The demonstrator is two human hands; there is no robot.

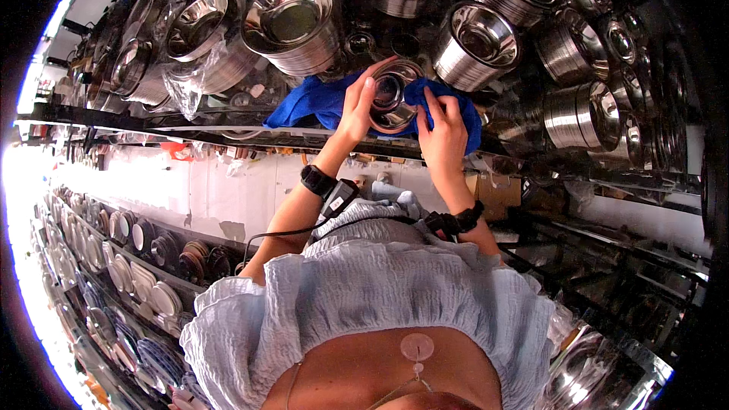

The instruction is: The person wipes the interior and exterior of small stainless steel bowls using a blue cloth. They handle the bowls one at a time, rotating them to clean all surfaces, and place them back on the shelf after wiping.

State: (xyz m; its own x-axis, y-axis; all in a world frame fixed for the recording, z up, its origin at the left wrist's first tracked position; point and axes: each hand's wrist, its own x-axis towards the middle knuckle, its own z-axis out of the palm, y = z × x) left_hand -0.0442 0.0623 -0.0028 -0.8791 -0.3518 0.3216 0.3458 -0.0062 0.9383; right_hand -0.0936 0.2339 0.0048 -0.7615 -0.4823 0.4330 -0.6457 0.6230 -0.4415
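A shiny stainless steel bowl (393,118) is held over the front edge of a dark shelf, its opening facing up. My left hand (359,105) grips its left rim, the thumb on the near side. A bright blue cloth (319,101) spreads behind and beneath the bowl, trailing to the left and hanging down on the right. My right hand (444,128) pinches a fold of this cloth against the bowl's right rim. The bowl's underside is hidden.
Stacks of steel bowls stand close behind, one at left (290,28) and another at right (478,48). A plastic-wrapped stack (219,65) sits farther left. The shelf's front edge (228,128) runs below my hands. Racks of plates (142,279) line the left side. A black cable (279,233) crosses my waist.
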